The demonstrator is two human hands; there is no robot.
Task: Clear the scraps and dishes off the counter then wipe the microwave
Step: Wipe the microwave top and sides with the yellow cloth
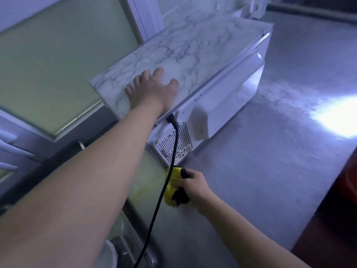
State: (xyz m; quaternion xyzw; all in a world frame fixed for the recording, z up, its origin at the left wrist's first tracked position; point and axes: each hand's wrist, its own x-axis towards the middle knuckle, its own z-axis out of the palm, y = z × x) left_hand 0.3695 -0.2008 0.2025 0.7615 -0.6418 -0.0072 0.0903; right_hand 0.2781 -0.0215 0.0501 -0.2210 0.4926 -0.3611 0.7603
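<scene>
The microwave (228, 105) has a glossy white casing. Its top (185, 51) carries a white marble pattern threaded with grey veins, and its vent (173, 144) shows as a grid of small dark holes. The power cord (170, 171) is black, and the cloth (171, 192) is bright yellow with black patches. The counter (289, 161) is a dull, faintly mottled grey with a white glare patch, the window pane (58, 74) is frosted pale green in a white frame, and the surface (345, 182) at the right edge is dark reddish brown.

On my left I see a frosted greenish glass pane (48, 74) in a white frame (133, 20); a dark reddish-brown surface (332, 219) fills the lower right corner.
</scene>
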